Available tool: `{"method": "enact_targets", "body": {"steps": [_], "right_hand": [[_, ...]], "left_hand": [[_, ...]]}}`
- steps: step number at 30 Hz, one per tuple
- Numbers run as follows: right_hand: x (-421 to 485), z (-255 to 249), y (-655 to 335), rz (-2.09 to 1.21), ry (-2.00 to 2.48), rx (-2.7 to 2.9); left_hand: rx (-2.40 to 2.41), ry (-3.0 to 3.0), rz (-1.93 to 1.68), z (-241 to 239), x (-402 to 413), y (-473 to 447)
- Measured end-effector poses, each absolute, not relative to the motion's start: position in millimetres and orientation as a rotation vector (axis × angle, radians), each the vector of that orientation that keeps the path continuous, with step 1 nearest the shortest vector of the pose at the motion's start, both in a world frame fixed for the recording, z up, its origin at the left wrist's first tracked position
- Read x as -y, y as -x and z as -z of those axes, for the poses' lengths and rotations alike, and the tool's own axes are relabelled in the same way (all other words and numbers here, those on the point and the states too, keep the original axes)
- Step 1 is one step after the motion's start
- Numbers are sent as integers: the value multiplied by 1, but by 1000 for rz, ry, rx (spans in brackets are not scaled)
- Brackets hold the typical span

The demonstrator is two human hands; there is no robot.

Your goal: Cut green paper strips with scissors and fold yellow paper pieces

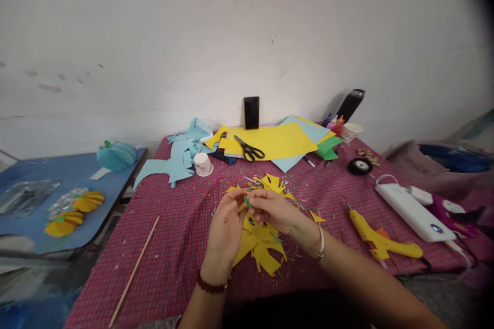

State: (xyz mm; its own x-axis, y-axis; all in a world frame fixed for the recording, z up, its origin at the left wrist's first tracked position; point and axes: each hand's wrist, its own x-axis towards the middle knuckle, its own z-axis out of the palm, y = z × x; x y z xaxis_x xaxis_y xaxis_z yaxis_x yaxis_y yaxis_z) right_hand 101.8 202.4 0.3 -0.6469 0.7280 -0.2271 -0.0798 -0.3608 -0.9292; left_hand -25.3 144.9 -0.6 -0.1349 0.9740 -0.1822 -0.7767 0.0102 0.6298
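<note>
My left hand (227,223) and my right hand (275,209) meet over the middle of the table. Pinched between their fingertips is a small green paper piece (247,202), its exact shape partly hidden by my fingers. Both hands are closed around it. Cut yellow paper scraps (266,254) lie beneath and around my hands, mixed with thin green and pale slivers. Beyond them, black-handled scissors (250,151) rest on a large yellow paper sheet (287,139).
A yellow glue gun (380,239) and white power bank (417,211) lie right, near a black tape roll (360,166). Left are a wooden stick (135,270), paper cup (203,163) and blue paper scraps (179,159). A phone (251,112) leans against the wall.
</note>
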Motion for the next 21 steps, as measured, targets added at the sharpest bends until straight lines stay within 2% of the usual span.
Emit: {"method": "enact_targets", "body": {"steps": [3, 10, 21], "right_hand": [[-202, 0, -105, -2203, 814, 1178], [-204, 8, -108, -2239, 779, 1154], [-204, 2, -116, -1828, 893, 1628]], "left_hand": [[-797, -517, -1574, 8, -146, 22], [-964, -650, -1606, 9, -151, 17], [-1073, -598, -1622, 15, -161, 11]]}}
